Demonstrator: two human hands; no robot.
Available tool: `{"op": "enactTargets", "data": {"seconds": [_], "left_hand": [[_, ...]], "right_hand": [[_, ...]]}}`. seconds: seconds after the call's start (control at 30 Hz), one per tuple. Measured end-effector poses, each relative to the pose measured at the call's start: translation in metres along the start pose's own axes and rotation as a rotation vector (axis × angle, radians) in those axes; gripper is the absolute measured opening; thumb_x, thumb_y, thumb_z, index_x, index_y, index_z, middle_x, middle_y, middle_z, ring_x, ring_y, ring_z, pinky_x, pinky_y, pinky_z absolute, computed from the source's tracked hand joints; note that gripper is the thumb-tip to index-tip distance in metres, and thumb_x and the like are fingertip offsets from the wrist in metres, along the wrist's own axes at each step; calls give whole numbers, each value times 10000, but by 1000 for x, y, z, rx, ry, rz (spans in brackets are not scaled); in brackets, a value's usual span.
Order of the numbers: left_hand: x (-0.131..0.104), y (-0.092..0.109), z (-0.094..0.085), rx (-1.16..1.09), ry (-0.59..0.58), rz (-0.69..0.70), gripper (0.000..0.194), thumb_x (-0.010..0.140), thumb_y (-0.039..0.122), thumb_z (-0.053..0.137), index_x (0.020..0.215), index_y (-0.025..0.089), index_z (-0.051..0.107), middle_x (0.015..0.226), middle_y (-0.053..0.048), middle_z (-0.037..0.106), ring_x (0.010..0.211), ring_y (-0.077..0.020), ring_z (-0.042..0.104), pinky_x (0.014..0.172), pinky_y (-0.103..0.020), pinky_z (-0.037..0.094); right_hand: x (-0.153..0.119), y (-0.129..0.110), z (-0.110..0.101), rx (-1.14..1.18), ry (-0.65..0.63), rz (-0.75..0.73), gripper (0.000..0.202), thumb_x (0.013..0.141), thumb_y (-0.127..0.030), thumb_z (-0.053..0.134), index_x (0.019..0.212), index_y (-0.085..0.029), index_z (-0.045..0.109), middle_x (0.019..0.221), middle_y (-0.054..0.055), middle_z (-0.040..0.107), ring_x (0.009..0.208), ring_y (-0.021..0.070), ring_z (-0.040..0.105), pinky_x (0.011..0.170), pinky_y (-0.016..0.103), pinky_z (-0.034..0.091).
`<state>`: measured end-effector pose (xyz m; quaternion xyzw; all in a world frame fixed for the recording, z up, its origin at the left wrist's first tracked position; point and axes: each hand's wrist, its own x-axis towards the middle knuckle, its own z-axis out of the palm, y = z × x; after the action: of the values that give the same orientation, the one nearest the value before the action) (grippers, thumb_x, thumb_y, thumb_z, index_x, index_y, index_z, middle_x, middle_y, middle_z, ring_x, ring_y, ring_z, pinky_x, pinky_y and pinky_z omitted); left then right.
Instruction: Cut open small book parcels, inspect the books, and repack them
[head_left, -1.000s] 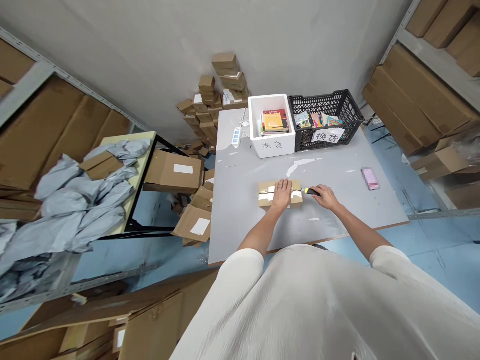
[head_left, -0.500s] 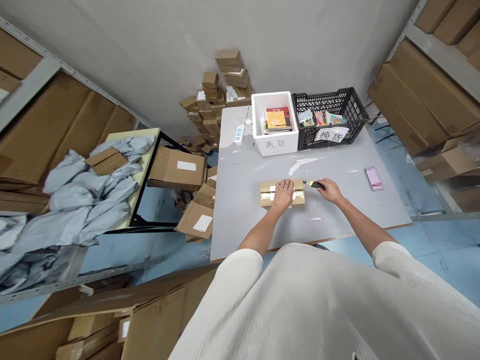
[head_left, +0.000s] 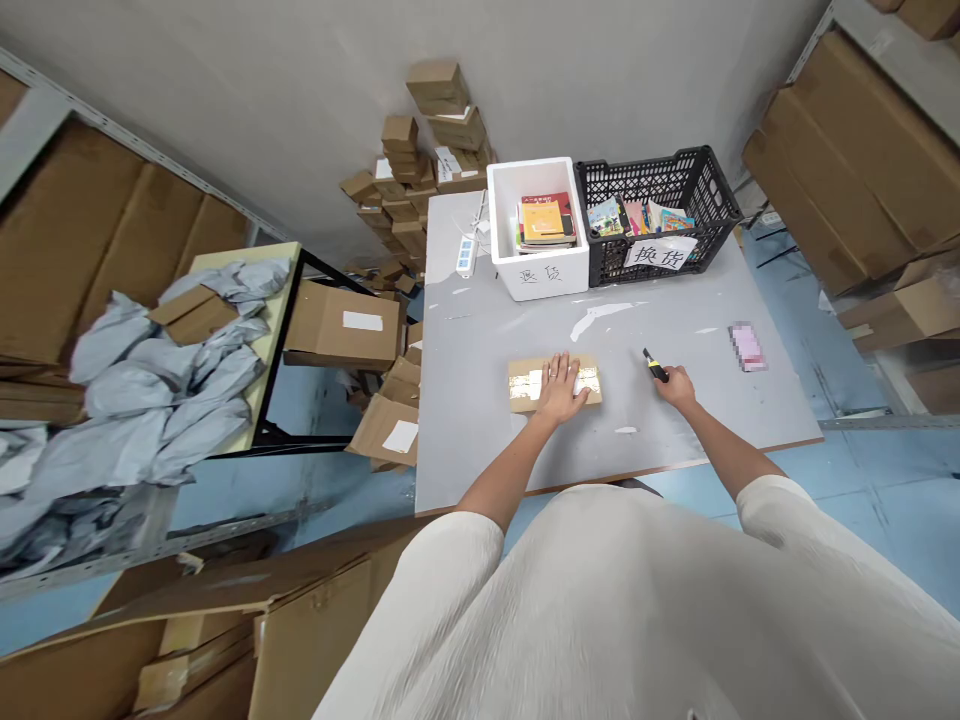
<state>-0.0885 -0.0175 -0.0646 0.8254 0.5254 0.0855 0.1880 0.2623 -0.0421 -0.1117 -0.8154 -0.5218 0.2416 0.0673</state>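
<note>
A small taped cardboard box [head_left: 521,392] lies on the grey table [head_left: 480,450], with shiny tape along its top. Flat on that box rests my left hand [head_left: 559,388], its fingers spread and pointing away from me. To the right, my right hand [head_left: 676,386] is wrapped around a black and yellow box cutter [head_left: 657,370]. The cutter's tip points up and left, apart from the box.
Behind the box stand a white foam bin [head_left: 541,277] and a black plastic crate [head_left: 652,262], both holding books. A power strip [head_left: 466,256] lies left of them. A pink blurred item [head_left: 747,347] is at right. Grey parcels [head_left: 135,385] cover a side table.
My right hand has drawn the box cutter away from the box to the right. My left hand's fingers have spread wider on the box. The view has shifted slightly.
</note>
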Motion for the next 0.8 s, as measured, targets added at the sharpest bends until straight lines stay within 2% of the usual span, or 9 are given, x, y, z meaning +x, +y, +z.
{"op": "enactTargets", "data": {"seconds": [0.17,0.27,0.4,0.47,0.6,0.73,0.8], "left_hand": [[-7,5,6,6,-3,-75,780,1086,561,437,1749,175,297,1856,-157,196,1740,-360,72,1403,-625,84],[-10,7,8,15,0,-103,782,1090,570,430,1758,192,278,1855,-150,204,1742,-359,57,1398,-642,81],[-11,5,8,24,-11,-104,785,1094,580,423,1756,185,276,1856,-159,194,1742,-359,53,1396,-642,79],[-10,4,8,19,-13,-103,786,1093,582,428,1751,177,283,1857,-166,181,1741,-361,56,1397,-635,83],[-7,-1,5,-12,-10,-83,753,1086,565,458,1723,183,335,1851,-175,198,1736,-370,98,1390,-640,127],[-11,-12,-8,-39,-12,-33,615,1108,436,411,1682,218,408,1829,-146,282,1719,-317,202,1387,-598,193],[-20,-21,-17,-34,8,-55,589,1105,391,395,1674,241,421,1807,-132,337,1708,-308,234,1384,-595,197]], "right_hand": [[12,20,29,-3,-3,53,399,918,-402,698,1247,-183,755,1232,203,686,1127,352,684,909,435,549],[15,26,43,23,-11,57,429,932,-391,694,1302,-175,708,1275,215,665,1168,363,667,934,455,552],[12,27,52,-10,-44,94,470,958,-385,693,1375,-176,633,1365,218,621,1264,369,616,1012,462,521],[8,24,51,-8,0,78,488,960,-398,688,1391,-180,613,1380,216,614,1287,378,589,1054,486,497],[0,-2,43,116,107,-105,470,991,-406,599,1403,-180,613,1370,220,625,1268,385,581,1084,533,479],[-12,-57,32,339,-14,-408,446,1033,-420,524,1406,-208,643,1370,173,656,1079,297,670,1048,485,541],[-20,-85,29,407,-50,-494,467,1039,-459,523,1429,-229,641,1392,156,662,1063,276,685,1004,458,571]]}}
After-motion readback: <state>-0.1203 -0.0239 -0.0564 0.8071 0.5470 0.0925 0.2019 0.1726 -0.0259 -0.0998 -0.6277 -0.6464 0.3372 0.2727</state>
